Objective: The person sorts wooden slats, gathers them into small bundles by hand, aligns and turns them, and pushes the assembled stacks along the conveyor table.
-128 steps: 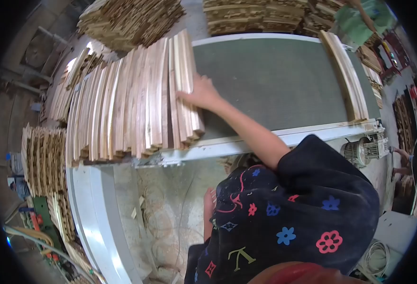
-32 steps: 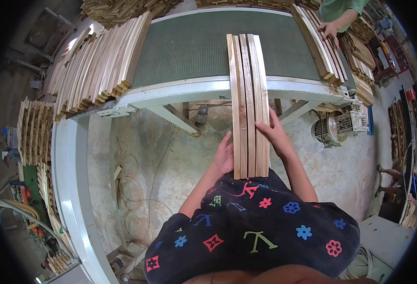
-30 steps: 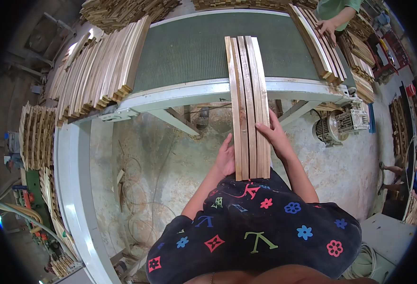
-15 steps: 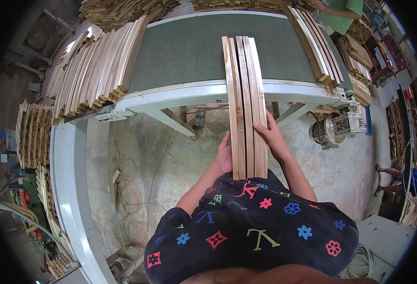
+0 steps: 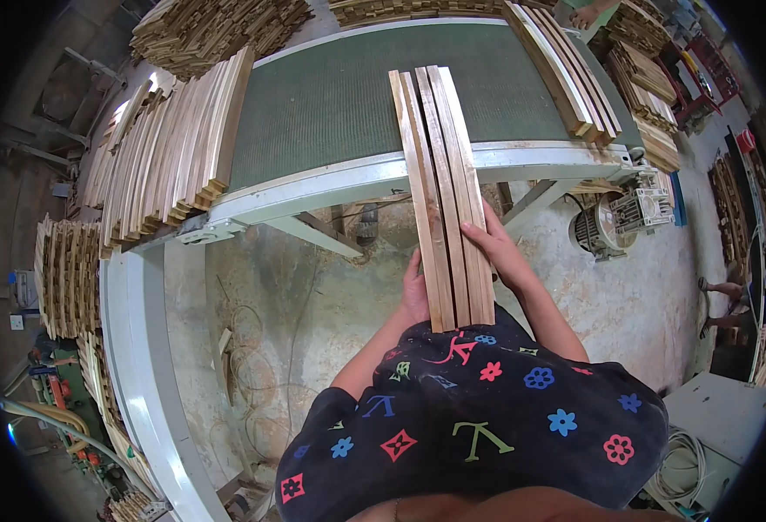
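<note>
Steadying a bundle of wooden slats, left hand and right hand clasp its sides, fingers closed, far end over the green conveyor belt; any shift likely calls for even inward pressure.

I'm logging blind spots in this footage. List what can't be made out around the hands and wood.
All in the head view:
Left hand: fingers mostly hidden by the held wooden strips.
Right hand: fingers hidden by the same strips, thumb visible.
Strips' undersides: facing away from the camera.
Co-worker's hand: most of the body cut off by the top edge.
Far wood stack: cut off by the top edge.
</note>
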{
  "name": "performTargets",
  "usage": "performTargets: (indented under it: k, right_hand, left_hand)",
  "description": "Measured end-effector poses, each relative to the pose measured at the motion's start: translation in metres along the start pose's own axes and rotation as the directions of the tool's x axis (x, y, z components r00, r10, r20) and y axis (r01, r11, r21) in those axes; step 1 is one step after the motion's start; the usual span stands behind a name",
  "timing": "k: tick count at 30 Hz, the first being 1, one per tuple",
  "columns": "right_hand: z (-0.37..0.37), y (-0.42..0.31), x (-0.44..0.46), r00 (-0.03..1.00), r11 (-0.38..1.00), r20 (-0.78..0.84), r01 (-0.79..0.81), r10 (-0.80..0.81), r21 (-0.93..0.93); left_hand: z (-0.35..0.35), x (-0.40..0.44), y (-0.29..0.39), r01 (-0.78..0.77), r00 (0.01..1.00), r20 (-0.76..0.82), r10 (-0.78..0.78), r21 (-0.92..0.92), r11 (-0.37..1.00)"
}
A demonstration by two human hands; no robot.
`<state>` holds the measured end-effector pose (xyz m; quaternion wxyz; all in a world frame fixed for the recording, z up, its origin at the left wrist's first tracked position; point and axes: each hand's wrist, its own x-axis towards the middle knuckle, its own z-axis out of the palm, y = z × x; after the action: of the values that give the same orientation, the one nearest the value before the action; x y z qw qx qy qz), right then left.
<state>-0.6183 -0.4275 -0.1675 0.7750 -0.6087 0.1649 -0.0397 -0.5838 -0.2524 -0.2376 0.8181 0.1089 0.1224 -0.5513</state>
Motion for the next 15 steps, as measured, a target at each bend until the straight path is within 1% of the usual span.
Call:
performTargets:
  k: [1, 4, 10, 13, 15]
  right_hand:
    - [0.000, 0.001, 0.001, 1.000, 1.000, 0.014, 0.021, -0.021, -0.005]
    - [0.002, -0.001, 0.001, 0.999, 0.999, 0.011, 0.039, -0.039, -0.005]
    - [-0.006, 0.007, 0.003, 1.000, 0.998, -0.012, 0.027, -0.028, -0.052]
    - [-0.007, 0.003, 0.007, 1.000, 0.999, -0.014, 0.006, -0.006, -0.041]
    - [-0.006, -0.004, 0.008, 1.000, 0.994, -0.011, 0.003, -0.004, -0.107]
  left_hand:
    - [0.002, 0.001, -0.002, -0.008, 1.000, 0.002, 0.008, 0.029, 1.000]
    - [-0.004, 0.006, -0.004, -0.023, 0.999, 0.036, 0.023, 0.004, 1.000]
    - [0.000, 0.005, -0.003, -0.018, 0.999, 0.036, 0.017, 0.025, 1.000]
    - [0.000, 0.006, -0.003, -0.036, 0.999, 0.013, 0.035, 0.076, 0.996]
    - [-0.001, 0.006, -0.004, -0.028, 1.000, 0.006, 0.027, 0.086, 0.996]
